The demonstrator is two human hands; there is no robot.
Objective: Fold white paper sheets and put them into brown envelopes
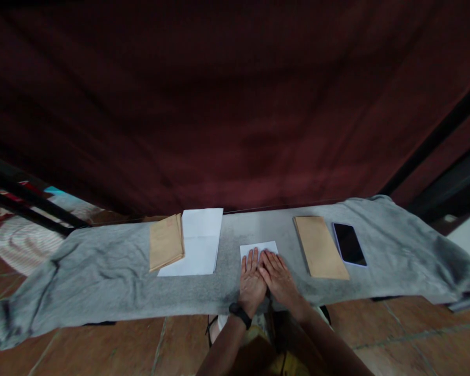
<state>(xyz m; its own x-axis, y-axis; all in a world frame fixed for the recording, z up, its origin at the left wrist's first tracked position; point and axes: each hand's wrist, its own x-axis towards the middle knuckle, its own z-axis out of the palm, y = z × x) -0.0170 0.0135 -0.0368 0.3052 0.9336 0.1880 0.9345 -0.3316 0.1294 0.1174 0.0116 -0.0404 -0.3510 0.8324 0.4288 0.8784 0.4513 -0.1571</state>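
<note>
A small folded white sheet [258, 247] lies on the grey cloth [102, 282] that covers a narrow table. My left hand [251, 282], with a black band on the wrist, lies flat on the sheet's near part, fingers stretched out. Right beside it my right hand [278, 277] also rests flat on the sheet, fingers together and pointing up-left, touching the left hand. Neither hand holds anything.
To the left lie a stack of white paper [198, 245] and brown envelopes [165, 241] overlapping its left edge. To the right lie a brown envelope [320, 246] and a dark phone [349, 244]. A dark red curtain [235, 104] hangs behind the table; tiled floor below.
</note>
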